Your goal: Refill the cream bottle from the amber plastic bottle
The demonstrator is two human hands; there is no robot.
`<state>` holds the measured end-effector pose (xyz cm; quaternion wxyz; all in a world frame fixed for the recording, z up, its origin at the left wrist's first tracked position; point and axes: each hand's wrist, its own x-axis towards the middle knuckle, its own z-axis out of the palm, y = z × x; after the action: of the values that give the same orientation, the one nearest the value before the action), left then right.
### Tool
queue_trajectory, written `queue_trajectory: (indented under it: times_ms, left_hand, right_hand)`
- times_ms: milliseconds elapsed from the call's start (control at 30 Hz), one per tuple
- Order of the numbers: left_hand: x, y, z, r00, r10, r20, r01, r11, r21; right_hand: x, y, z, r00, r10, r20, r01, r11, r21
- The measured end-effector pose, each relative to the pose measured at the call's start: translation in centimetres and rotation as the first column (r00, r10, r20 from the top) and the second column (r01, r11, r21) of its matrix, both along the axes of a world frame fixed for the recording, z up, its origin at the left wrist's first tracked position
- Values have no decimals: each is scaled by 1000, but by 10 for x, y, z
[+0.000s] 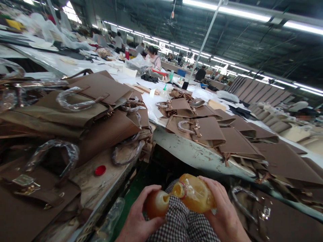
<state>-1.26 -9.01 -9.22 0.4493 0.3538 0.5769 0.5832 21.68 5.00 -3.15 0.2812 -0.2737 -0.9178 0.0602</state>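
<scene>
Left-hand fingers (153,190) clamp an amber cap (155,203), right-hand fingers (209,184) an amber bottle (195,195); brown handbags (202,129) crowd the factory table (191,151).

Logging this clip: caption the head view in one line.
Left hand holds a rounded amber container, right hand an amber plastic bottle, beside brown handbags.
</scene>
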Motion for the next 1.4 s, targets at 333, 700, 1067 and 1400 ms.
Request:
queue_trajectory:
  times_ms: [333,700,1067,1400]
  left_hand:
    - [3,16,5,998,-33,-53,36,997,70]
    - [8,30,10,994,-61,-96,67,996,67]
    - [18,42,19,994,-63,-87,67,997,45]
    - [25,49,18,992,-94,-87,94,996,1]
  right_hand:
    - [7,-4,-35,998,-41,-55,39,999,-30]
    - [26,11,-42,999,-36,-11,36,999,1]
    - [39,17,-45,999,-47,-1,46,992,-116]
    - [49,18,-51,996,-86,16,87,992,-86]
